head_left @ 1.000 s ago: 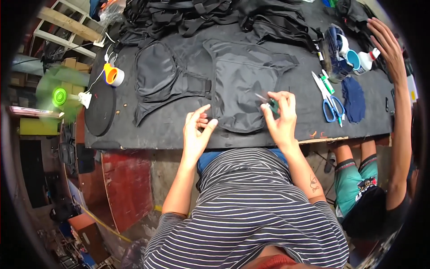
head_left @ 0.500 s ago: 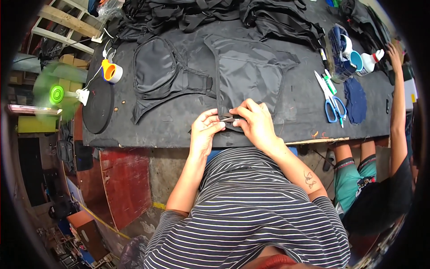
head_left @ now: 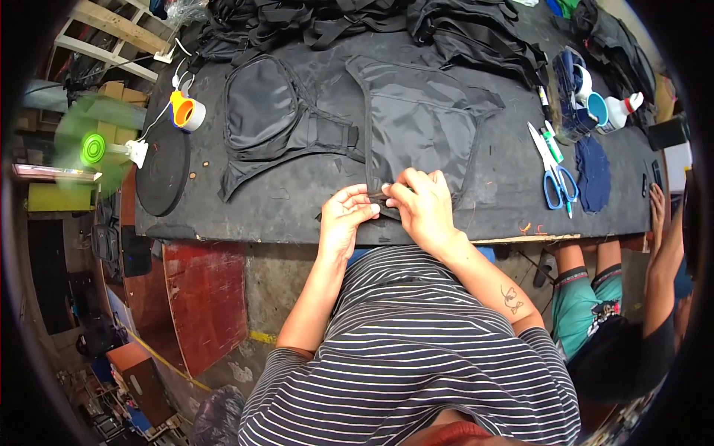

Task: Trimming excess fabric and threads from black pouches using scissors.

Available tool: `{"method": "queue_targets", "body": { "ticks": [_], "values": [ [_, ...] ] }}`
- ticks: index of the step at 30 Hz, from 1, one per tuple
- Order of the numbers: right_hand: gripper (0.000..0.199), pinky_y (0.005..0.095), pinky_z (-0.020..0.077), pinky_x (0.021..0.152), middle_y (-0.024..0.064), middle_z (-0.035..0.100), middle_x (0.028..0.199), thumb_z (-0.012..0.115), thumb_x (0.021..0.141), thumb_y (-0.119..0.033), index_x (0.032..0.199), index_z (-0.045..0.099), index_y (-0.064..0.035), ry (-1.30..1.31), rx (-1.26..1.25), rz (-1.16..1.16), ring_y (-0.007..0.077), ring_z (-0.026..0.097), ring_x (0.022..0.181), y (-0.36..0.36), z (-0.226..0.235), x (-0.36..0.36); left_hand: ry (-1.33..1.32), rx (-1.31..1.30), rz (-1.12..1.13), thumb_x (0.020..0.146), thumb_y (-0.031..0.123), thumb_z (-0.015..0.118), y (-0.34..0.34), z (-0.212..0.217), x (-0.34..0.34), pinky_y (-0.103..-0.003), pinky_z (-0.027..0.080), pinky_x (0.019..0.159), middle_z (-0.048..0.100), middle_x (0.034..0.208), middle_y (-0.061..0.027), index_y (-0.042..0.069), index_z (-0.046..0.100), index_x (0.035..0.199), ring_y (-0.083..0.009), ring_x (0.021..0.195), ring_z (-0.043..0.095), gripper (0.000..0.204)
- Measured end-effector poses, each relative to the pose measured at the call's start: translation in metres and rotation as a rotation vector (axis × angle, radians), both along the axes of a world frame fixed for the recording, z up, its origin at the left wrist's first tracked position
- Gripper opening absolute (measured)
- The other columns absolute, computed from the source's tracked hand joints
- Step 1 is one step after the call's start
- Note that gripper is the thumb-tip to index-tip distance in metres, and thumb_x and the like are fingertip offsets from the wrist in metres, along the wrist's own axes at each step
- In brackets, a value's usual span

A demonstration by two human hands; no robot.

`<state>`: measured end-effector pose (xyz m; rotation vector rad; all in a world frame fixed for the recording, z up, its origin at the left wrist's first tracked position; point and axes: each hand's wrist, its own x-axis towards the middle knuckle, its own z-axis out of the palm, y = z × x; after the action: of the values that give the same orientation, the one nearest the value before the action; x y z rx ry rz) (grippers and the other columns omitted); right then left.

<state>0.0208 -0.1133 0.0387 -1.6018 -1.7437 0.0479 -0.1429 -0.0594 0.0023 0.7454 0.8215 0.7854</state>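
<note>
A black fabric bag (head_left: 420, 134) lies flat on the table in front of me, its lower edge toward my body. At its lower left corner my left hand (head_left: 343, 223) is closed, thumb and fingers pinching the edge. My right hand (head_left: 425, 208) is closed just beside it, fingertips pinched on the same corner. The fingers hide most of that corner, and whether a small tool is also in my right hand cannot be made out. Left of the bag and joined to it lies a rounded black padded pouch (head_left: 260, 104) with straps.
Blue-handled scissors (head_left: 552, 175), a navy cloth piece (head_left: 593, 175) and a white bottle (head_left: 621, 111) are on the right. A tape roll (head_left: 190, 114), a black webbing coil (head_left: 160, 175) and a clip fan (head_left: 93, 149) stand left. More black bags (head_left: 476, 37) are heaped behind. A co-worker's hand (head_left: 657, 208) rests at the right edge.
My hands stay at the bag's corner. A dark pointed piece visible between my fingers before is now mostly out of sight. The co-worker's hand has come down from the far right toward the near edge.
</note>
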Motion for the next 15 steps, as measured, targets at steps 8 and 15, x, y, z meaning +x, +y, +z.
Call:
{"method": "queue_targets", "body": {
  "ticks": [8,15],
  "values": [
    [0.014,0.0321,0.0352,0.066,0.0027,0.054,0.077,0.068,0.07,-0.008,0.084,0.066,-0.0079,0.126,-0.096,0.055,0.0201,0.053,0.071,-0.007,0.008,0.011,0.01,0.103,-0.001,0.079,-0.007,0.06,0.0,0.015,-0.001,-0.026,0.052,0.076,0.06,0.096,-0.0099,-0.003,0.049,0.119,-0.0132,0.083,0.059,0.042],
    [0.015,0.0322,0.0355,0.066,0.0032,0.053,0.078,0.067,0.071,-0.008,0.086,0.065,-0.0072,0.126,-0.125,-0.013,0.0204,0.055,0.074,-0.002,0.008,0.01,0.469,0.618,0.073,0.085,-0.004,0.059,-0.001,0.015,0.012,-0.02,0.048,0.063,0.059,0.084,-0.0054,-0.005,0.06,0.097,-0.0074,0.069,0.058,0.012]
  ]
}}
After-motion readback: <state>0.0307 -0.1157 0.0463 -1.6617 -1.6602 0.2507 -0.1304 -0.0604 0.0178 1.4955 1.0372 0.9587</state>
